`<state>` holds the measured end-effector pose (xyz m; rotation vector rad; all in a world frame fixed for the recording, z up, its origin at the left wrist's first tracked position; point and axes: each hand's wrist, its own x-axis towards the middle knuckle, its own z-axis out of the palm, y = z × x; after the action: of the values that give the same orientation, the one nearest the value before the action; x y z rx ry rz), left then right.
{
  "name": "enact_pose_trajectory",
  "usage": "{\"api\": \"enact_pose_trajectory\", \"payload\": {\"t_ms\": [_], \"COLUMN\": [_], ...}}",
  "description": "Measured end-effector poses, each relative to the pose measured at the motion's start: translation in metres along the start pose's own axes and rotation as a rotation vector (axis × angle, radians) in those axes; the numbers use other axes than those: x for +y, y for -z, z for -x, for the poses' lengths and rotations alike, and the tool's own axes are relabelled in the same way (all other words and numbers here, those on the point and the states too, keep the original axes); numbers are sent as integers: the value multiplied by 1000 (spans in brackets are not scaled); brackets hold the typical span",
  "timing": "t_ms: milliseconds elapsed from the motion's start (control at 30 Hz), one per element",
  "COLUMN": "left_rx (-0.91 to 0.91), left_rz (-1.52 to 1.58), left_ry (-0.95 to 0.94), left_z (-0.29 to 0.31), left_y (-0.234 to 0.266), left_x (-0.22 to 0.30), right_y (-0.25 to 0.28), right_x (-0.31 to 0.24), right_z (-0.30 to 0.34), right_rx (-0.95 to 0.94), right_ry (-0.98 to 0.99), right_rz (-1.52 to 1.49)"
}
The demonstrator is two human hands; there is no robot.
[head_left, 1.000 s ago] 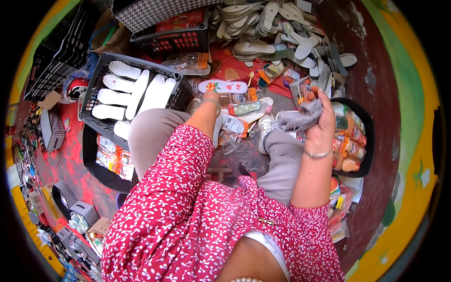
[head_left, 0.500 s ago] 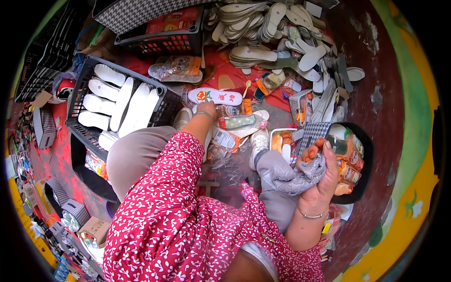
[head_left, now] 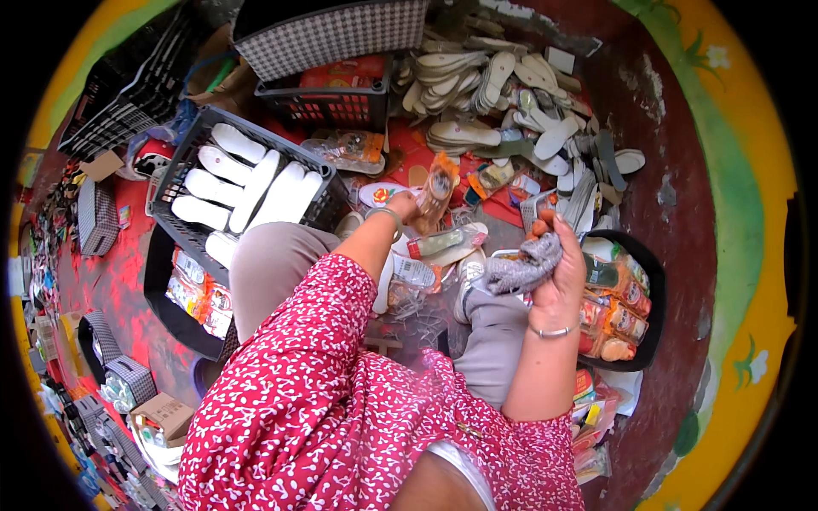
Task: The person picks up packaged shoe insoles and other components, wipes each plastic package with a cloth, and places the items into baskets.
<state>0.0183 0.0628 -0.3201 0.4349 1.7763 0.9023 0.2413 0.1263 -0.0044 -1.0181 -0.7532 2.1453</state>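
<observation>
My left hand [head_left: 403, 205] pinches a clear plastic packet with an orange top [head_left: 437, 189], tilted up off the pile. Partly behind that hand lies a white insole with an embroidered flower [head_left: 381, 195]. A grey fuzzy cloth [head_left: 521, 268] is gripped in my right hand [head_left: 559, 277], palm turned up, above my knee. Between my feet lies a packaged insole with a green, patterned middle [head_left: 443, 242]. Beside it is another clear packet with a white label [head_left: 414, 272]. What the tilted packet contains is hard to make out.
At left a dark crate [head_left: 189, 247] holds white insoles. Loose insoles [head_left: 498, 81] are heaped at the back. A black bin of packets [head_left: 652, 328] stands at right, another black bin [head_left: 158, 285] at left. A checked box [head_left: 332, 38] sits on a crate behind.
My left hand has left the embroidered insole and lifted the orange-topped packet. My right hand has moved forward and a little left with the cloth. The whole view has shifted slightly.
</observation>
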Motion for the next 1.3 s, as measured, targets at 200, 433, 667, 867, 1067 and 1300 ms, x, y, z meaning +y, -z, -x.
{"api": "enact_pose_trajectory", "payload": {"t_ms": [200,433,667,867,1067,1300], "left_rx": [-385,-246,-231,-439,-449,-263], "left_rz": [1129,944,863,939,923,1101], "left_ry": [-486,-698,-712,-832,-857,-841], "left_z": [146,283,367,407,430,409], "left_y": [40,68,93,114,112,95], "left_x": [123,133,80,89,86,81], "right_y": [-23,-60,-77,-85,-79,-46], "right_x": [14,42,86,91,104,73], "right_z": [-12,7,67,142,159,134], "right_rx": [-204,-661,-724,-757,-787,-373], "right_ry": [34,-232,-132,-110,-110,-101], "right_rz": [269,330,516,612,713,459]}}
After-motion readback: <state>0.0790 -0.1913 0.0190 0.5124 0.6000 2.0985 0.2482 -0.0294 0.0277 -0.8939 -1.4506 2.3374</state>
